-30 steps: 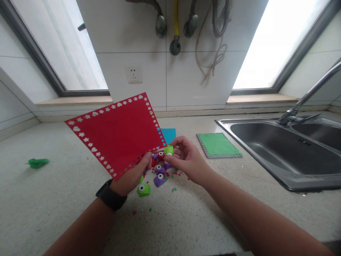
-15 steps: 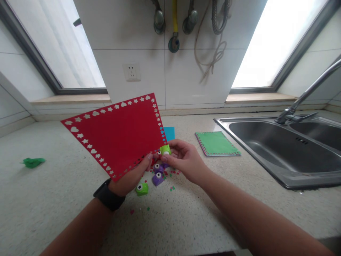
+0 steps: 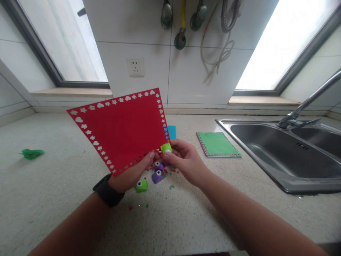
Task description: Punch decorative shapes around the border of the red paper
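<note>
My left hand (image 3: 137, 166), with a black band on the wrist, pinches the lower edge of a red paper sheet (image 3: 125, 131). Cut-out hearts, stars and flowers run along the sheet's borders. My right hand (image 3: 186, 159) is closed on a lime-green craft punch (image 3: 166, 148), thumb on its white button, at the sheet's lower right corner. Below the hands, purple craft punches (image 3: 158, 176) and another green punch (image 3: 141, 185) lie on the counter. Small red and green paper bits (image 3: 172, 187) are scattered around them. The fingers under the sheet are partly hidden.
A stack of punched paper sheets, green on top (image 3: 218, 144), lies beside the steel sink (image 3: 266, 177) on the right. Blue paper (image 3: 172, 132) shows behind the red sheet. A crumpled green item (image 3: 32, 153) rests at the far left. Pipes and a socket (image 3: 135, 67) are on the wall.
The camera view has tilted and shifted slightly. Both hands keep the red sheet and the green punch in nearly the same place, with the punch still at the corner.
</note>
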Demonstrator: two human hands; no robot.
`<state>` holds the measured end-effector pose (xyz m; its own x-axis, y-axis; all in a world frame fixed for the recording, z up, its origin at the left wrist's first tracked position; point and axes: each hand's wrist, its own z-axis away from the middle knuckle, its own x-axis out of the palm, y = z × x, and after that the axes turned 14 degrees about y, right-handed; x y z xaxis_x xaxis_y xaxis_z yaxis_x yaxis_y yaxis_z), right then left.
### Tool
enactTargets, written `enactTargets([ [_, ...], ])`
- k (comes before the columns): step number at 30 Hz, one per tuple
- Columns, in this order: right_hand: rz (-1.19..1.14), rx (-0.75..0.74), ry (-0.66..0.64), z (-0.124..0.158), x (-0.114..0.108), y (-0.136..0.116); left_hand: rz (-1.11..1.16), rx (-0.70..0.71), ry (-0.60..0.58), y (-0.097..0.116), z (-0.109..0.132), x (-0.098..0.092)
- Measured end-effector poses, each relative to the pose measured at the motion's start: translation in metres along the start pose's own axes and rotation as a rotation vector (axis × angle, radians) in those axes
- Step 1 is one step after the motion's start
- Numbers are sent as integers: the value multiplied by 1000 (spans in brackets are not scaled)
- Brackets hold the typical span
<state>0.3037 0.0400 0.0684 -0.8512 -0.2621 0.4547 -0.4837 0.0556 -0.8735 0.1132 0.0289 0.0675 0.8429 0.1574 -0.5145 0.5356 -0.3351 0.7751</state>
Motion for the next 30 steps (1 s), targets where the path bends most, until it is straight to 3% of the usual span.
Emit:
enactTargets([
  [4, -28, -32, -55, 0, -1, 2, 38, -13, -3, -2, 1, 1],
  [21, 89, -56, 11, 1, -2, 0, 106, 3, -31, -18, 0, 6],
  [30, 96, -61, -14, 2, -3, -2, 77, 0, -24, -6, 1, 3],
])
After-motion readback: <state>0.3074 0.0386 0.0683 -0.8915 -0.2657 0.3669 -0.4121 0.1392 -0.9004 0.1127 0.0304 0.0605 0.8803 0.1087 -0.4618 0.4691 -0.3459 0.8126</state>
